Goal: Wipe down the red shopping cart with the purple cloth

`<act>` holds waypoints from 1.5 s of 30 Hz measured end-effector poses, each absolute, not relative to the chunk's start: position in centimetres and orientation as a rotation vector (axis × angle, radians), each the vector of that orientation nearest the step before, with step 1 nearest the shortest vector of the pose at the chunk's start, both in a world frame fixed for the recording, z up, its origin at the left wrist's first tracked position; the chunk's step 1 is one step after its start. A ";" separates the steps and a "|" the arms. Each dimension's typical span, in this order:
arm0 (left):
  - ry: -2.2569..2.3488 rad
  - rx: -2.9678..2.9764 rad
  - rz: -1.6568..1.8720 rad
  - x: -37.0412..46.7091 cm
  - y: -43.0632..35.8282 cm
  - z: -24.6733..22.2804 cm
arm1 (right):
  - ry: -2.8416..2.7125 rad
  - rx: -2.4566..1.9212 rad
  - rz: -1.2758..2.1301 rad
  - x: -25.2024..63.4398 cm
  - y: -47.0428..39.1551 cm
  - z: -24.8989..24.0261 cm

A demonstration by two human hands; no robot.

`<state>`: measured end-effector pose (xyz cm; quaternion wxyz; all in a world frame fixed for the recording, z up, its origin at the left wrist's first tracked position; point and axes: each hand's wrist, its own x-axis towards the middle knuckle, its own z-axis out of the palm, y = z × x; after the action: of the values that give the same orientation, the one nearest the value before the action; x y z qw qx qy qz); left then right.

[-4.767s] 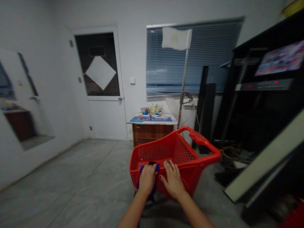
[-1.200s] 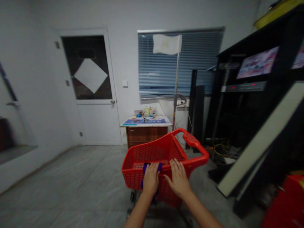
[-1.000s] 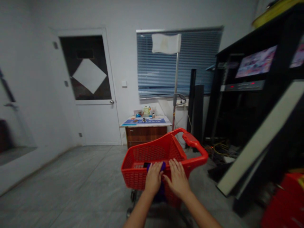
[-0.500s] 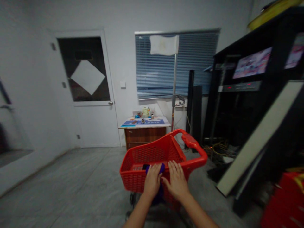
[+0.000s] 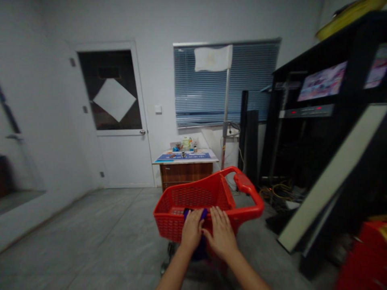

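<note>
A red plastic shopping cart (image 5: 193,186) stands in front of me, its handle towards the right. Over its near rim hangs a purple cloth (image 5: 203,213), part of it inside the basket and part down the outside. My left hand (image 5: 192,230) is closed over the cloth at the rim, fingers bent across the top edge. Just to the right, my right hand (image 5: 222,231) lies against the near side of the cart, fingers stretched out over the rim and thumb close to the cloth. Both palms are hidden.
A wooden cabinet (image 5: 187,172) with small bottles on top stands behind the cart, beside a pole bearing a white flag-shaped board (image 5: 212,59). On the right, a pale panel (image 5: 329,181) leans against a black rack. A white door (image 5: 125,161) is at the back left.
Both hands have shifted slightly left relative to the cart and stay at its near rim. The camera view has turned a little, so the room appears slightly further right.
</note>
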<state>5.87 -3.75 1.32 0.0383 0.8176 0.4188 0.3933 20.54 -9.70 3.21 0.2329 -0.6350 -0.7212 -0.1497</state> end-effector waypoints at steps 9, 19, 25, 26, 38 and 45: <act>1.299 2.483 1.221 3.3 -3.0 0.9 | -1.846 -1.742 -0.594 22.1 -11.0 3.9; 1.148 2.527 1.196 7.2 -4.3 1.9 | -1.876 -1.706 -0.619 23.3 -11.1 4.4; 1.278 2.490 1.184 6.2 -4.0 2.5 | -1.878 -1.736 -0.570 23.5 -10.8 4.7; 1.273 2.488 1.176 6.4 -4.1 2.7 | -1.874 -1.744 -0.561 23.5 -10.7 4.7; 1.190 2.533 1.181 7.5 -4.4 2.9 | -1.892 -1.743 -0.537 23.5 -11.1 5.0; 1.181 2.481 1.187 8.7 -4.9 3.1 | -1.864 -1.758 -0.521 23.0 -10.9 5.0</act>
<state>8.65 -4.94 3.07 0.0741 0.8266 0.3934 0.3955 23.01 -10.92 4.98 0.2604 -0.6491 -0.6883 -0.1924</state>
